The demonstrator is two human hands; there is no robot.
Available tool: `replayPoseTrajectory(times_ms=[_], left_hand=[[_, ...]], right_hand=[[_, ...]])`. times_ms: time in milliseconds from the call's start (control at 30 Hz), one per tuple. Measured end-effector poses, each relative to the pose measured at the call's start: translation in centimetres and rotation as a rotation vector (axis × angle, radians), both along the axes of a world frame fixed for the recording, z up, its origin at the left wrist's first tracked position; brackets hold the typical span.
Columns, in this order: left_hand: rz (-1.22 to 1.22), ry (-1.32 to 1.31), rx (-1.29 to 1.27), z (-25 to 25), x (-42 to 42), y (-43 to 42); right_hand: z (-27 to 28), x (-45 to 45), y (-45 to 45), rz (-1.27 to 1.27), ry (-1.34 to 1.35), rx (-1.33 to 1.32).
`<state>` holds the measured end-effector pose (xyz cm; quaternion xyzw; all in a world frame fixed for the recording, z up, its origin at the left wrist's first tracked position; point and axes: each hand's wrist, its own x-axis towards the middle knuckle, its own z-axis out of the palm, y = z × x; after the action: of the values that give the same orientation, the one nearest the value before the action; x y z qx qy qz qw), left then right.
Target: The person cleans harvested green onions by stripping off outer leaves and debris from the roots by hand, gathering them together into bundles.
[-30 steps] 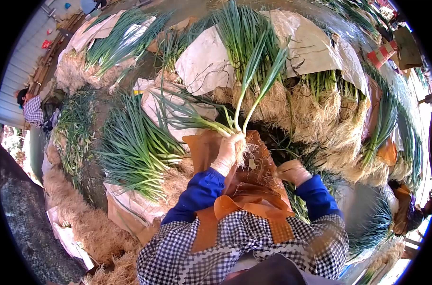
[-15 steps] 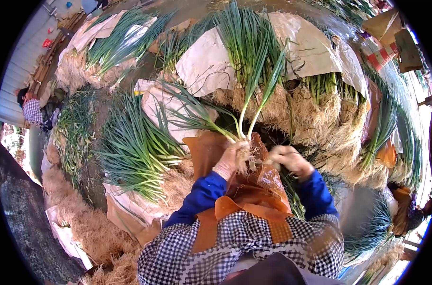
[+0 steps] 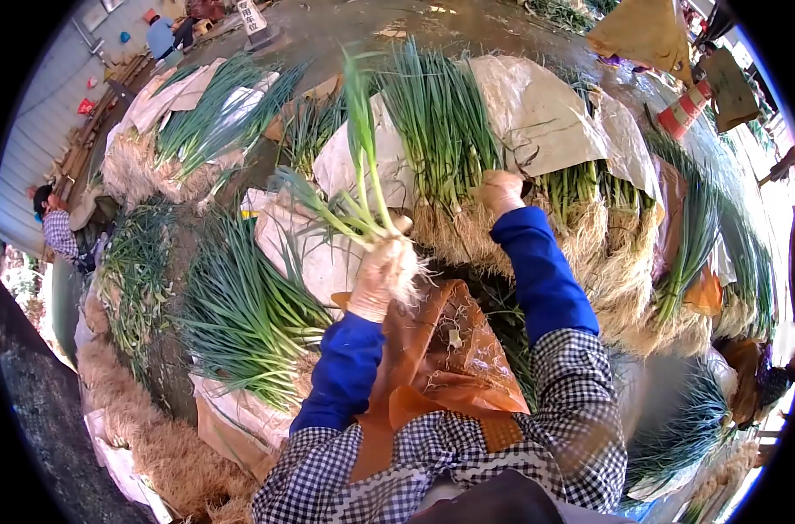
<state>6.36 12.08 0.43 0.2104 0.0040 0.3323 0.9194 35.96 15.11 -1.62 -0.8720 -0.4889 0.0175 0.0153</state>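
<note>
My left hand (image 3: 377,278) is closed around the root ends of a few green onions (image 3: 369,183). Their leaves point up and away, and pale stringy roots hang from the fist. At the right edge of a thick upright bunch of green onions (image 3: 439,127), my right hand (image 3: 502,192) has its fingers curled against the stems; the fingertips are partly hidden. That bunch rests on a whitish sheet, roots toward me. An orange-brown apron (image 3: 441,349) covers my lap, with root scraps on it.
To the left lies a pile of green onions (image 3: 245,301) on sacking. More rooted bunches (image 3: 581,227) stand under a pale cover (image 3: 537,105) at right. Trimmed roots (image 3: 153,410) heap at lower left. A person (image 3: 58,227) sits at far left; a red-and-white cone (image 3: 684,111) stands at upper right.
My left hand has moved left and forward with its green onions. My right hand has gone from above the apron out to the upright bunch.
</note>
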Motion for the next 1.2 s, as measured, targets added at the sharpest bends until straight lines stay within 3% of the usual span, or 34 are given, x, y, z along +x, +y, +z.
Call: replayPoseTrajectory(times_ms=[33, 67, 100, 167, 233, 300, 333, 367, 400, 433, 500, 533, 633, 700, 733, 767, 800, 833, 900, 967, 1033, 1167, 1200], left_hand=[[-0.032, 0.038, 0.012, -1.7, 0.9, 0.0], [-0.047, 0.094, -0.044, -2.5, 1.8, -0.7], [-0.068, 0.037, -0.101, -4.4, 2.8, -1.4], [0.126, 0.455, -0.339, -1.1, 4.4, -5.1], [-0.031, 0.379, -0.419, -2.0, 4.7, -7.7], [-0.198, 0.324, -0.418, -7.4, 4.6, -10.0], [-0.281, 0.300, -0.412, -10.1, 4.6, -11.2], [-0.282, 0.283, -0.511, -8.0, 4.8, -12.9], [-0.316, 0.342, -0.487, -4.3, 4.3, -13.6], [-0.317, 0.344, -0.491, -5.7, 4.4, -13.7], [-0.235, 0.409, -0.510, -8.9, 4.6, -14.2], [-0.219, 0.425, -0.437, -9.3, 4.5, -14.2], [-0.044, 0.421, -0.429, -9.9, 4.9, -14.6], [-0.006, 0.442, -0.425, -9.5, 5.0, -14.2], [0.030, 0.464, -0.424, -9.4, 5.0, -14.0], [0.024, 0.416, -0.329, -9.7, 4.8, -13.6], [-0.015, 0.402, -0.300, -9.5, 4.3, -13.3], [-0.051, 0.380, -0.266, -9.2, 4.2, -13.1], [-0.049, 0.344, -0.243, -9.7, 4.5, -13.4], [0.090, 0.483, -0.173, -9.7, 5.4, -14.2], [0.048, 0.481, -0.211, -9.0, 5.1, -14.7], [0.076, 0.527, -0.223, -9.7, 4.9, -14.7], [0.045, 0.520, -0.282, -9.7, 4.8, -14.8]], right_hand=[[-1.4, -0.1, 0.1, -0.010, -0.033, 0.021], [-4.4, 1.4, -0.4, 0.009, 0.155, 0.193], [-1.3, 0.0, -2.9, 0.022, 0.263, 0.374], [4.0, -2.3, -7.1, -0.114, 0.688, 0.284], [5.1, -5.1, -12.5, -0.266, 1.363, 0.423], [4.3, -7.6, -16.9, -0.118, 1.459, 0.292], [2.1, -8.4, -18.6, -0.180, 1.627, 0.298], [-0.4, -8.9, -19.7, -0.249, 1.796, 0.298], [-1.6, -9.1, -20.0, -0.156, 1.752, 0.315], [-1.0, -10.2, -19.6, -0.225, 1.655, 0.413], [-1.1, -9.8, -17.7, -0.020, 0.736, 0.348], [-2.8, -9.6, -17.1, -0.039, 0.815, 0.475], [-3.8, -9.7, -17.2, 0.237, 0.108, 0.522], [-2.9, -11.1, -20.2, 0.186, 0.316, 0.329], [-4.4, -10.8, -22.9, 0.368, 0.376, 0.189], [-0.1, -11.1, -25.5, 0.361, 0.645, -0.016], [-0.4, -9.8, -27.3, 0.366, 0.515, -0.338], [-2.9, -7.0, -30.5, 0.545, 0.417, -0.232], [-1.4, -5.5, -29.5, 0.291, 0.179, -0.524], [1.7, -6.9, -23.3, -0.031, 0.341, -0.139], [3.4, -8.9, -18.1, 0.022, 0.369, 0.191], [-1.5, -8.9, -13.4, 0.216, 0.366, 0.388], [-1.4, -9.6, -13.9, 0.181, 0.519, 0.607]])
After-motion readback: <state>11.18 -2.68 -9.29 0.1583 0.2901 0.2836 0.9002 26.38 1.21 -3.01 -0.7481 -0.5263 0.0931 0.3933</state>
